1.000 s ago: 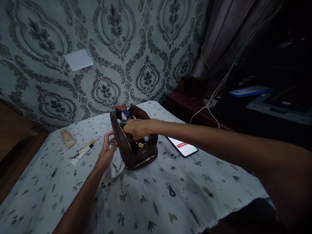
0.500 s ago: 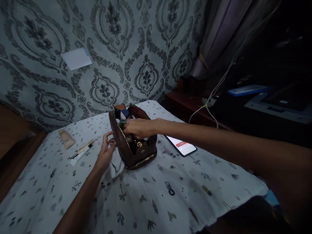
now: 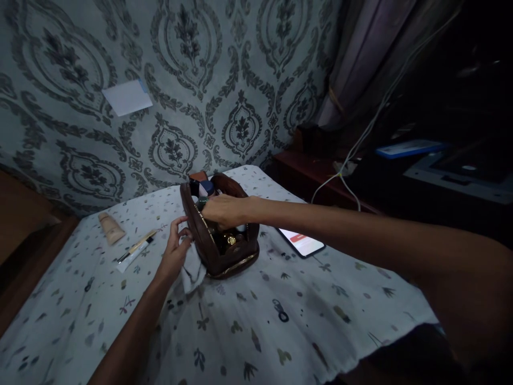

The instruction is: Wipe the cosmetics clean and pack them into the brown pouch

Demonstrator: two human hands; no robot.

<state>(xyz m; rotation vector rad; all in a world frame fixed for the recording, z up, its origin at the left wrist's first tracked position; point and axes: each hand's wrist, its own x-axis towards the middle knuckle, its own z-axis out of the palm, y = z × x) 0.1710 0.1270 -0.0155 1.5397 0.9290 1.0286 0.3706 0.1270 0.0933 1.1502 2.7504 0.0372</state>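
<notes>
An unzipped brown makeup bag (image 3: 236, 262) sits on the patterned white cloth, packed with small items. Among them I make out a blue round lid (image 3: 207, 186), a dark green item (image 3: 201, 202) and a shiny gold piece (image 3: 231, 240). My right hand (image 3: 226, 210) reaches into the bag's opening, knuckles bent; its fingertips are hidden, so I cannot see what they touch. Against the bag's left side, my left hand (image 3: 176, 243) grips with bent fingers. A crumpled white cloth (image 3: 193, 271) lies below that hand, beside the bag.
On the left lie a beige squeeze tube (image 3: 111, 229) and slim cosmetic tubes (image 3: 135, 253). A lit phone (image 3: 304, 243) rests right of the bag, partly under my right forearm. White cables (image 3: 368, 128) hang at the right. A patterned wall (image 3: 240, 128) stands behind.
My right hand has shifted slightly left and deeper into the bag, covering more of the green item. The left hand keeps its place on the bag's side.
</notes>
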